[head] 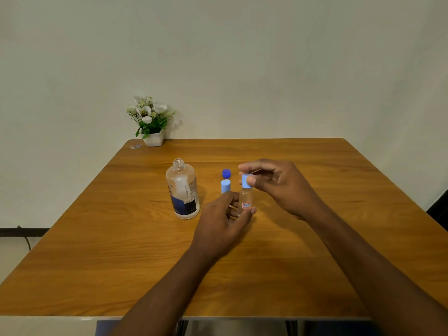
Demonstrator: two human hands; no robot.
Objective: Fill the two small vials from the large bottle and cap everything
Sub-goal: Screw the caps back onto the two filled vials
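Note:
The large clear bottle (183, 190) with a dark blue label stands uncapped at the table's middle left. Its dark blue cap (226, 173) lies on the table behind the vials. A small vial (245, 200) with a red label stands upright; my left hand (224, 220) grips its body. My right hand (274, 184) pinches the light blue cap (245, 181) sitting on that vial's neck. A second vial with a light blue cap (225, 186) stands just behind my left hand, its body mostly hidden by my fingers.
A white pot of flowers (151, 122) stands at the far left corner of the wooden table (303, 263), with a small wrapper (135, 146) beside it. A plain wall rises behind the table.

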